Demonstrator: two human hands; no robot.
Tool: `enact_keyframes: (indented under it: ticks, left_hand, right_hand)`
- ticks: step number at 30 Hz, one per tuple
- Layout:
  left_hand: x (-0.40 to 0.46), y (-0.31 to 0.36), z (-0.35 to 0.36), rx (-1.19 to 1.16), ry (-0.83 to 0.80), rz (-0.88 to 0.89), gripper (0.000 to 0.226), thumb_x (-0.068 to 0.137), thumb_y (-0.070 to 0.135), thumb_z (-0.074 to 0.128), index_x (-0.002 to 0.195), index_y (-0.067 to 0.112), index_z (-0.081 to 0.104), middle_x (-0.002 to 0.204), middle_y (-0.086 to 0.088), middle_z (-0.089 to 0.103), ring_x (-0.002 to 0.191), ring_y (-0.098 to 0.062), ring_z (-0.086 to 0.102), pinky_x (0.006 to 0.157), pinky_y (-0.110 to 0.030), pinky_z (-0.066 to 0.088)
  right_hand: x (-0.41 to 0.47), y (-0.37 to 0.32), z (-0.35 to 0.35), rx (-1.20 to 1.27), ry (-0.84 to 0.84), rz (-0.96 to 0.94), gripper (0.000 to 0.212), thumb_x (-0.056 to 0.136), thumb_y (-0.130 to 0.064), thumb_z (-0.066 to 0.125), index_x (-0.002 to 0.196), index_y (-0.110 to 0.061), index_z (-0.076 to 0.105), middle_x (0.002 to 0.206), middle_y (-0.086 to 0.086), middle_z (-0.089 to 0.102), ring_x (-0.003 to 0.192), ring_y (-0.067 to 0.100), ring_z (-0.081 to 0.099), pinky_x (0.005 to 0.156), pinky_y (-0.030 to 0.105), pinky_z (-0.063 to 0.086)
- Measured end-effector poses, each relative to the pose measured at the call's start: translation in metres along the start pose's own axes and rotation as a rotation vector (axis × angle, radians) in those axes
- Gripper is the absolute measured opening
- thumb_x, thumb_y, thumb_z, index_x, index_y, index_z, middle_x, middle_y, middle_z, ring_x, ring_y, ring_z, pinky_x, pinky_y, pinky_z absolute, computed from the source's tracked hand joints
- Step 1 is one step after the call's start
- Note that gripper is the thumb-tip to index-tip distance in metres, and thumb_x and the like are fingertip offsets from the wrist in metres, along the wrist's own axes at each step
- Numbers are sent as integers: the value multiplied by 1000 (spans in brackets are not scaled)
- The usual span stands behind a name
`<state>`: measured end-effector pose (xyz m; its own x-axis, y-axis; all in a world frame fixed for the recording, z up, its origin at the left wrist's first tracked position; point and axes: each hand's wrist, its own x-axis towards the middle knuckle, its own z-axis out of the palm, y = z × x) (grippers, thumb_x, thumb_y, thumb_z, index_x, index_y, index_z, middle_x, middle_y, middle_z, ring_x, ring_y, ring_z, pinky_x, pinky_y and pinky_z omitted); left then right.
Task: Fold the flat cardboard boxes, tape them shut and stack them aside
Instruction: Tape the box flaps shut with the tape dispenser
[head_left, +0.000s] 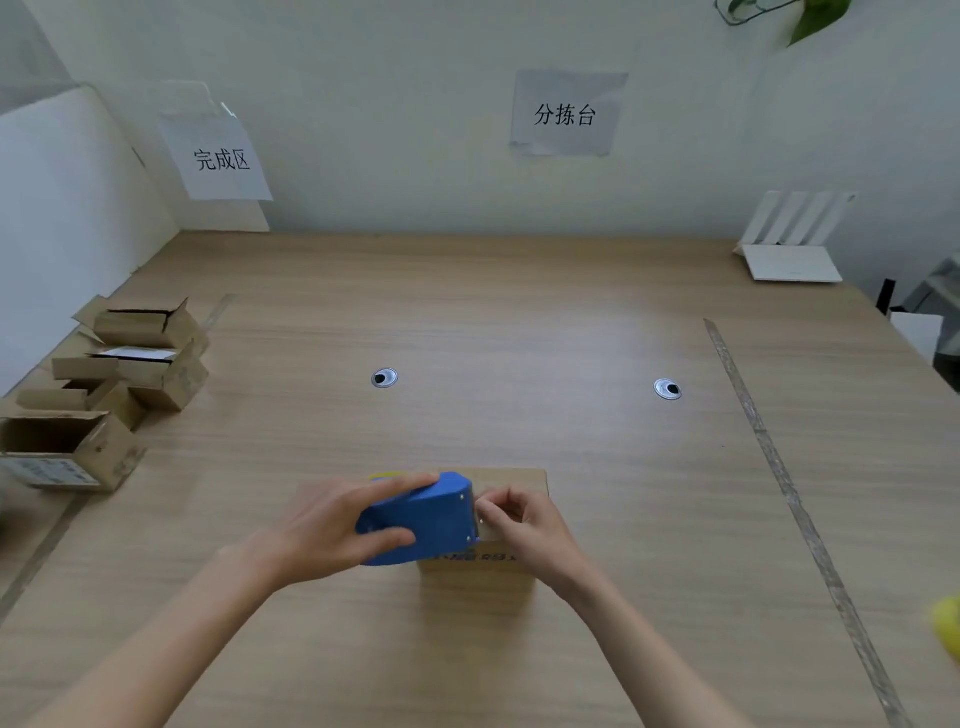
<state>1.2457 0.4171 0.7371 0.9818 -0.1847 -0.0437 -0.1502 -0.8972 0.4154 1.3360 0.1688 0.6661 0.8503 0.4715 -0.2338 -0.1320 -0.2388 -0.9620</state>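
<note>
The left hand (332, 525) grips a blue tape dispenser (423, 519), thumb curled along its near side and fingers wrapped over its top. The right hand (530, 519) pinches at the dispenser's front edge, fingertips (488, 506) curled together where the tape would emerge; the tape itself is too faint to make out. The dispenser rests on top of a folded cardboard box (493, 566), which stands on the wooden table (519, 322) near its front edge, directly below the hands. Printed characters show on the box's near upper edge. At the table's left side stands a cluster of other cardboard boxes (130, 374), several with flaps open. Two round cable grommets (385, 378) sit in the tabletop beyond the hands. A strip of tape (779, 467) runs along the table at right. Two paper signs (566, 114) hang on the wall, and a white router (789, 260) occupies the far right corner.
</note>
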Motion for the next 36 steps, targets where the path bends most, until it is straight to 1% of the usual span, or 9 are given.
enact_keyframes:
  ticks: [3, 6, 12, 17, 19, 24, 32, 34, 36]
  left_hand:
    - [5, -2, -2, -42, 48, -72, 57, 82, 68, 48, 137, 71, 33, 101, 34, 65, 77, -1, 59, 60, -17, 42]
    - [13, 0, -4, -47, 12, -68, 58, 84, 65, 52, 140, 64, 38, 104, 32, 66, 80, -1, 60, 61, -15, 43]
    - [1, -28, -18, -25, -32, -124, 59, 79, 68, 53, 138, 58, 47, 114, 27, 66, 88, 1, 62, 71, -21, 49]
    - [10, -31, -16, 5, -28, -144, 56, 86, 57, 63, 140, 57, 46, 115, 30, 64, 90, 3, 61, 67, -14, 44]
    - [11, -33, -16, -8, -32, -146, 58, 83, 61, 59, 139, 56, 47, 118, 30, 63, 92, 5, 60, 68, -13, 43]
    - [11, -31, -10, -54, -45, -112, 58, 82, 65, 55, 139, 56, 47, 121, 34, 60, 100, 8, 58, 77, -19, 48]
    - [8, -32, -9, -70, -35, -109, 57, 80, 67, 57, 135, 66, 42, 114, 36, 62, 95, 6, 59, 73, -23, 51]
    - [9, -29, -9, -83, -51, -109, 58, 80, 66, 59, 135, 65, 43, 113, 35, 63, 95, 5, 61, 73, -23, 52]
    - [10, -26, -11, -99, -78, -110, 58, 79, 64, 61, 135, 64, 44, 112, 36, 63, 96, 5, 61, 74, -24, 53]
  right_hand:
    - [1, -2, 2, 0, 28, 22, 14, 97, -26, 64, 93, -16, 72, 95, -1, 77, 95, 12, 71, 86, 30, 57]
    - [0, 0, 4, -5, 57, 56, 16, 98, -29, 63, 94, -17, 72, 93, 0, 77, 91, 13, 71, 84, 31, 56]
    - [-1, 0, -16, 24, 167, 109, 16, 103, -27, 59, 97, -14, 64, 88, 2, 79, 84, 5, 74, 73, 15, 54]
    - [-1, -7, -15, -108, 190, 103, 15, 104, -29, 53, 96, -19, 60, 97, 5, 74, 82, 7, 74, 90, 37, 59]
    - [-3, -9, -16, -178, 211, 93, 15, 104, -28, 53, 93, -22, 61, 102, 5, 70, 81, 7, 74, 91, 40, 58]
    - [-2, -19, -16, -359, 262, 152, 23, 105, -26, 46, 84, -27, 57, 90, -4, 73, 91, 15, 68, 88, 37, 54]
    - [4, -27, -27, -469, 152, 170, 37, 100, -17, 43, 98, 13, 64, 102, 23, 73, 99, 37, 67, 88, 46, 53]
    - [4, -26, -33, -424, 123, 211, 37, 99, -20, 43, 94, 11, 62, 97, 16, 76, 97, 34, 68, 84, 43, 54]
    - [3, -23, -39, -334, 91, 285, 34, 101, -25, 43, 83, -5, 64, 90, -2, 78, 95, 21, 70, 84, 37, 54]
